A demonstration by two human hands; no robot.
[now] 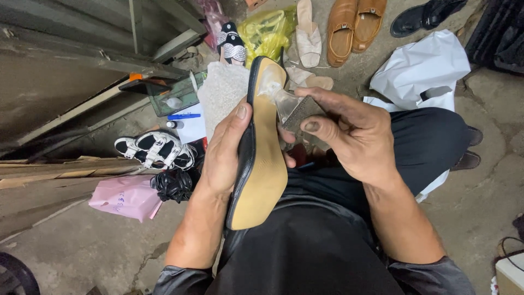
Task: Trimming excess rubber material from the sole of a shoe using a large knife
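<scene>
A black shoe with a tan sole [265, 158] is turned sole-up over my lap, toe towards me. It has a clear, see-through heel [277, 98]. My left hand [226, 147] wraps around the shoe's left side, thumb lying on the sole's edge. My right hand [349, 134] pinches a small dark gritty block [301, 113] between thumb and fingers and presses it against the clear heel.
On the concrete floor lie white strappy sandals [155, 148], a pink bag [124, 196], a black bundle [173, 184], a blue pen [184, 116], a yellow bag [267, 30], tan loafers [355, 24], a beige slipper [308, 35], a black shoe [426, 16] and white paper [420, 68]. Wooden planks [49, 175] lie at left.
</scene>
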